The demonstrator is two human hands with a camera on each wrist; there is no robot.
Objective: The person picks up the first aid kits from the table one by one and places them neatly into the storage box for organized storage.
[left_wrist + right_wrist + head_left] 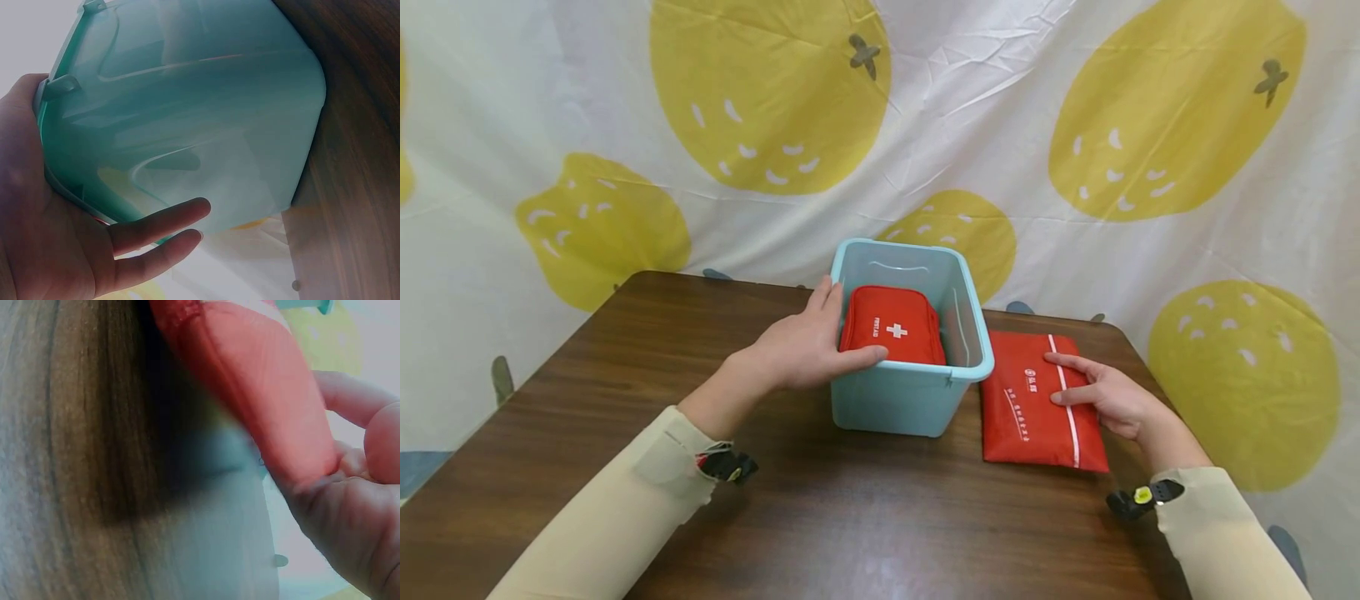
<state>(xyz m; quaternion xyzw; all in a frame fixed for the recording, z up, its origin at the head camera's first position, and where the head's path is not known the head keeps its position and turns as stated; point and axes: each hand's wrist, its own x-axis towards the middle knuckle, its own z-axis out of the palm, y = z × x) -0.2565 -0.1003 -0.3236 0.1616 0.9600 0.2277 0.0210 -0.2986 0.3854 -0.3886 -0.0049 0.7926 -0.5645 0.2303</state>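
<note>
A light-blue plastic bin (pixel 887 408) stands upright on the table, with a red first-aid pouch (pixel 895 321) marked with a white cross inside. My left hand (pixel 793 342) holds the bin at its near left rim. The thumb lies over the front rim, and two fingers extend along the outer wall in the left wrist view. Right of the bin is a flat red bag (pixel 1026 408) with a white stripe and white lettering. My right hand (pixel 1105 396) pinches the bag's right edge, fingers on top and thumb under it. In the right wrist view this edge is raised off the table.
The brown wooden table (pixel 760 517) ends at its back edge just behind the bin. A white curtain (pixel 970 100) printed with yellow fruit hangs behind it. Dark straps with small devices circle both wrists, below pale sleeves (pixel 625 492).
</note>
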